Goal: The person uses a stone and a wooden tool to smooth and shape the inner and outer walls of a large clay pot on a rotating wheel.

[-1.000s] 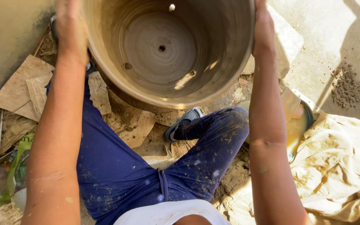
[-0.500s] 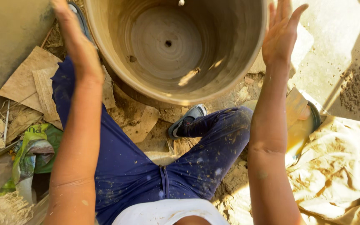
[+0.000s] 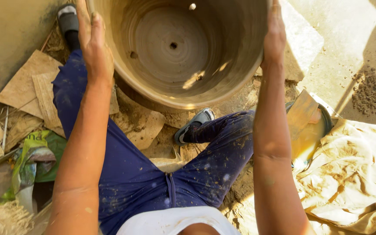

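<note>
- The ground is pale, dusty earth and concrete, sunlit at the upper right, where a small heap of dark crumbs lies.
- Flat scraps of cardboard lie on the ground at the left, beside a crumpled green bag; a stained tan cloth is bunched up at the lower right.
- A person sits on the ground in clay-spattered blue trousers, legs spread, one grey shoe tucked under the pot.
- The big clay pot sits between the legs at the top, its mouth tilted toward the camera, with small holes in its base.
- The left hand lies flat against the pot's left rim, fingers extended.
- The right hand presses open-palmed on the outside of the right wall, not curled around anything.
</note>
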